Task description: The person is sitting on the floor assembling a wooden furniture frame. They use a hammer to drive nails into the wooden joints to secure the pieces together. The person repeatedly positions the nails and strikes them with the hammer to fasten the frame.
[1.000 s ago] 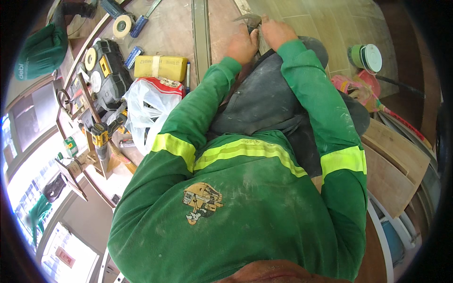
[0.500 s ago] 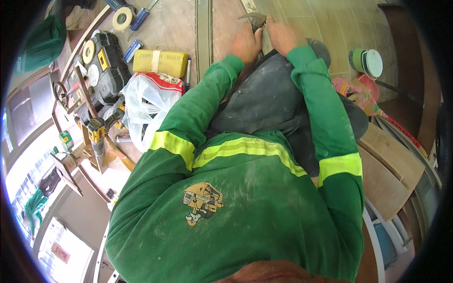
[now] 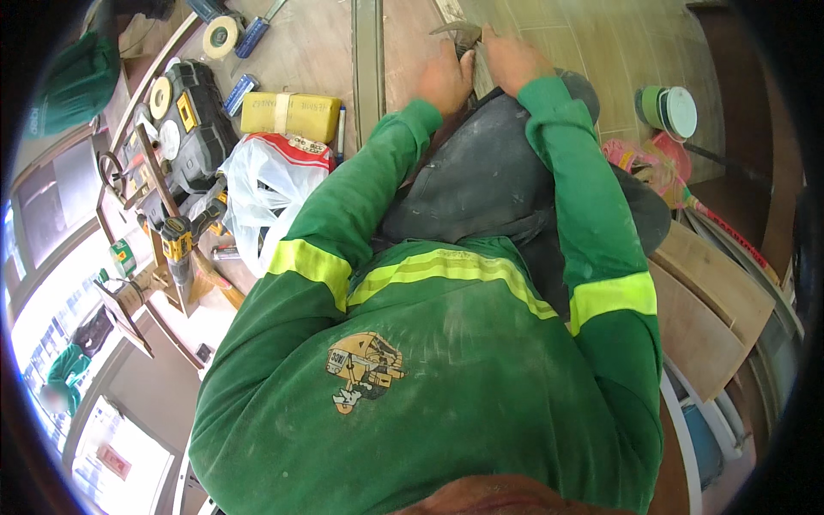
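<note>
A claw hammer [image 3: 464, 36] is at the top centre, its metal head just beyond my hands. My left hand [image 3: 443, 81] is closed round its handle close below the head. Beside it, my right hand [image 3: 515, 63] has its fingers bent together near the hammer head, over a pale wooden strip [image 3: 483, 75]. Whatever those fingers pinch is hidden or too small to make out. The strip runs between my hands, above my dark trouser leg [image 3: 481, 172], and wood also shows beyond the hammer.
Left are a yellow wrapped block [image 3: 290, 117], a white plastic bag [image 3: 266, 193], a black tool case [image 3: 196, 124] and a yellow-black drill [image 3: 178, 240]. A long metal channel [image 3: 367, 60] lies left of my hands. Right are round spools [image 3: 674, 114], pink cord [image 3: 631, 159] and boards [image 3: 704, 318].
The hammer and my left hand have shifted very slightly left. My right hand stays close to the hammer head. At the far lower left, a person in green has moved a little.
</note>
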{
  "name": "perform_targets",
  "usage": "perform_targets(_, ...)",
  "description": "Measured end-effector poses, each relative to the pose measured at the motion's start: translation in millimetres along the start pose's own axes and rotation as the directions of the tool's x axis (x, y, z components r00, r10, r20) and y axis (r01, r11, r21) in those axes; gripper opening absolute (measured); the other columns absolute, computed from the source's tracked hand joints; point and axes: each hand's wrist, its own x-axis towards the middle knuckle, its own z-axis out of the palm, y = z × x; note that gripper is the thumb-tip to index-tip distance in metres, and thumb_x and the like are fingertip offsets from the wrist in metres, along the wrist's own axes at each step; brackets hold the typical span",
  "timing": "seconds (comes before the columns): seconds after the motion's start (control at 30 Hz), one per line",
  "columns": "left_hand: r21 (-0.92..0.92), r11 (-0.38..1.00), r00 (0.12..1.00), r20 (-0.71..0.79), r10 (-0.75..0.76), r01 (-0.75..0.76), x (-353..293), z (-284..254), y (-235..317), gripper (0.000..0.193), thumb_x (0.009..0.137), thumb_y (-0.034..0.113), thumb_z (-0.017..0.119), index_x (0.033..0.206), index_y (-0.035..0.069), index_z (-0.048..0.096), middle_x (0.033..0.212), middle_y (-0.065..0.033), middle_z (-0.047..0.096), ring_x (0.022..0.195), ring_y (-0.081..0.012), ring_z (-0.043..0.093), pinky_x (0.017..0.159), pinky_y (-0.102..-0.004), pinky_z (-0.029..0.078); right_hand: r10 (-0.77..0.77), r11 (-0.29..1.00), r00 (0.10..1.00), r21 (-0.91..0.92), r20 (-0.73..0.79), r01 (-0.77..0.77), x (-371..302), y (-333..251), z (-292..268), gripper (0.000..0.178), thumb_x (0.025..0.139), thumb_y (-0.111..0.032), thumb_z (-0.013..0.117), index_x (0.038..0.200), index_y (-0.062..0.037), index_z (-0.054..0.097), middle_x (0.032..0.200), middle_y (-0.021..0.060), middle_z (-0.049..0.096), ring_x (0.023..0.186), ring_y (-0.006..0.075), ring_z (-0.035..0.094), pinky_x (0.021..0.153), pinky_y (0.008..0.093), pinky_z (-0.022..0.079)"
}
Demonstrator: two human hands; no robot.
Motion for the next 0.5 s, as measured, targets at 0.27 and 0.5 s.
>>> perform_targets(0.27,-0.004,1.0,1.0,0.001,0.016,-0.016,0,4,-4,0.044,0.108,0.04,0.053,0.119,-0.003,0.049,0.089,-0.0392,0.068,0.085,-0.0607,0.065,0.074,-0.0662,0.052,-0.003,0.999,0.996,0.033,-0.09,0.006,11,8,10,0.035,0.1,-0.014,0.052,0.13,0.0041,0.055,0.1,0.0297,0.074,0.095,0.0482,0.073,0.085,0.0562,0.06)
perform_targets(0.5,-0.033,0.999,1.0,0.015,0.018,-0.018,2,4,-3,0.043,0.107,0.038,0.055,0.12,-0.003,0.049,0.091,-0.0376,0.068,0.085,-0.0599,0.064,0.074,-0.0653,0.051,0.048,0.998,0.999,0.051,0.017,-0.049,8,2,3,0.049,0.101,-0.013,0.048,0.148,-0.0013,0.048,0.109,0.0295,0.073,0.1,0.0473,0.072,0.089,0.0563,0.059)
